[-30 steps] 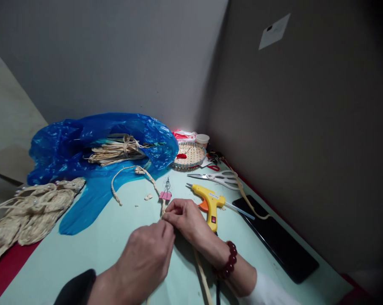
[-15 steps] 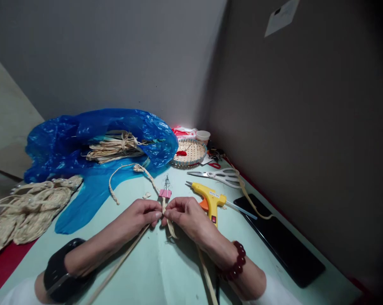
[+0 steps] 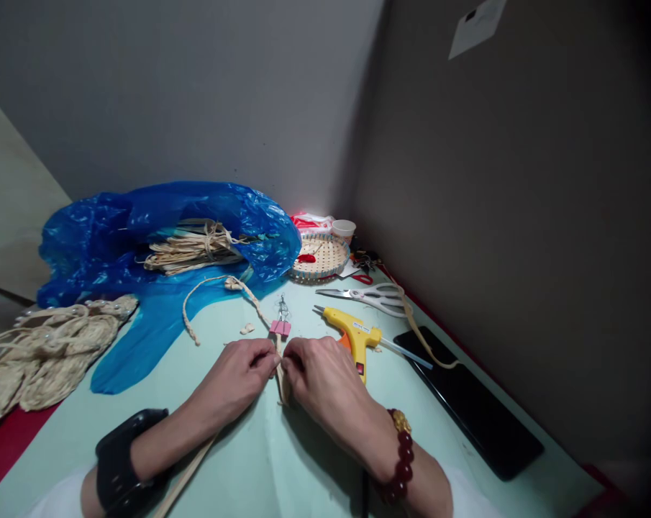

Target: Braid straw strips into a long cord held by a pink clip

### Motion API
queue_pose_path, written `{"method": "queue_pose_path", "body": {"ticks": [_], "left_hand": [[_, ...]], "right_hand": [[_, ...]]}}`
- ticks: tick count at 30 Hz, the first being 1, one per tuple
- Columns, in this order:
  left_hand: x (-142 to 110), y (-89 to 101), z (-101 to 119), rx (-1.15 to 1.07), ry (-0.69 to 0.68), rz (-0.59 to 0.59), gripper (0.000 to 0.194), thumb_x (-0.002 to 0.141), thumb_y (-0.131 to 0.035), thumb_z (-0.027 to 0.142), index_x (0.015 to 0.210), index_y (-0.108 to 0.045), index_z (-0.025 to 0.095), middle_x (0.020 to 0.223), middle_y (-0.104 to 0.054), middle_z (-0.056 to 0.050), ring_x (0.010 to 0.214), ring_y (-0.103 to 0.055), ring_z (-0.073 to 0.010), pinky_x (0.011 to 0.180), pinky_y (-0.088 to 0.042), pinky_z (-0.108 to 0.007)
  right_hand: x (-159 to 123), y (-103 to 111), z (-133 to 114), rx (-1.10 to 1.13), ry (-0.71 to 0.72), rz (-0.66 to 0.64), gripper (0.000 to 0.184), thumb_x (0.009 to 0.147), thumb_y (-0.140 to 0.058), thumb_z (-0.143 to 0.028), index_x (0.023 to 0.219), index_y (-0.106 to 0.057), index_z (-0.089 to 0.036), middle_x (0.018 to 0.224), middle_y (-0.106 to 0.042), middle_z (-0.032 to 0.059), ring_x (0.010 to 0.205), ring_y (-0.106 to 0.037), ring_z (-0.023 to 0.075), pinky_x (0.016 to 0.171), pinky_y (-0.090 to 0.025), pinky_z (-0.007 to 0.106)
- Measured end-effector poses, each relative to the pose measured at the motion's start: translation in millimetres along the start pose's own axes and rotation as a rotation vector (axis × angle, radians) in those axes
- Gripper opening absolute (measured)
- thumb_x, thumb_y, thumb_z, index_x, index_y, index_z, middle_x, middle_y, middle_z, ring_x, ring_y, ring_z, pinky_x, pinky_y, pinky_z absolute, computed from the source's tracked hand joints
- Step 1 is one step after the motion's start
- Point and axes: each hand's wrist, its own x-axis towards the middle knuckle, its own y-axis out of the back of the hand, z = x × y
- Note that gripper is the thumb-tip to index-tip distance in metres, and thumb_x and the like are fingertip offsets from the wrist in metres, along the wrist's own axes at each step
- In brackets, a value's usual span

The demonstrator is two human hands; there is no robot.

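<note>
Straw-coloured cord (image 3: 257, 307) on the tabletop (image 3: 260, 460) lies braided beyond its pink binder clip (image 3: 280, 329), with loose strands (image 3: 283, 385) left unbraided nearer, pinched in closed fingers (image 3: 263, 347) of left hand (image 3: 236, 373) and right hand (image 3: 329, 373).

left grip (image 3: 233, 378): thumb and forefinger pinched together, back of it turned up and outward | right grip (image 3: 325, 374): knuckles up, fingers bent, pinching inward | the two: tips close together, facing | left forearm (image 3: 168, 439): slanting in from lower left | right forearm (image 3: 426, 483): slanting in from lower right
</note>
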Motion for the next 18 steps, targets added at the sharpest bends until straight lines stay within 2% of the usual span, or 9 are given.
{"method": "queue_pose_path", "body": {"ticks": [5, 12, 15, 18], "left_hand": [[0, -5.6, 4, 0.028, -0.002, 0.037, 0.026, 0.079, -0.045, 0.03, 0.054, -0.04, 0.022, 0.055, -0.042, 0.005, 0.059, -0.041, -0.0164, 0.058, -0.025, -0.028], [-4, -12.5, 10, -0.069, 0.041, 0.113, 0.025, 0.075, -0.043, 0.029, 0.052, -0.037, 0.022, 0.053, -0.04, 0.004, 0.058, -0.038, -0.016, 0.057, -0.024, -0.028], [-4, -12.1, 6, -0.183, 0.056, 0.09, 0.024, 0.073, -0.045, 0.031, 0.051, -0.039, 0.022, 0.052, -0.039, 0.005, 0.057, -0.038, -0.0152, 0.057, -0.025, -0.027], [-2, -9.8, 1, -0.337, 0.075, 0.021, 0.023, 0.07, -0.047, 0.034, 0.052, -0.04, 0.022, 0.051, -0.037, 0.007, 0.054, -0.036, -0.0131, 0.054, -0.026, -0.026]], "right_hand": [[-6, -3, -5, -0.178, 0.024, 0.037, 0.023, 0.085, -0.05, -0.024, 0.067, -0.063, -0.016, 0.066, -0.069, 0.0077, 0.057, -0.059, 0.0172, 0.05, -0.014, 0.031], [-10, -14, -6, -0.227, 0.078, 0.126, 0.022, 0.09, -0.046, -0.021, 0.074, -0.059, -0.018, 0.067, -0.067, 0.0056, 0.06, -0.061, 0.0187, 0.052, -0.018, 0.032], [-14, -18, -11, -0.264, 0.133, 0.143, 0.018, 0.089, -0.046, -0.016, 0.074, -0.056, -0.018, 0.066, -0.065, 0.0048, 0.06, -0.06, 0.0189, 0.052, -0.021, 0.032], [-19, -22, -20, -0.329, 0.21, 0.145, 0.009, 0.081, -0.051, -0.008, 0.082, -0.056, -0.015, 0.072, -0.064, 0.0074, 0.064, -0.06, 0.0216, 0.052, -0.029, 0.031]]}}
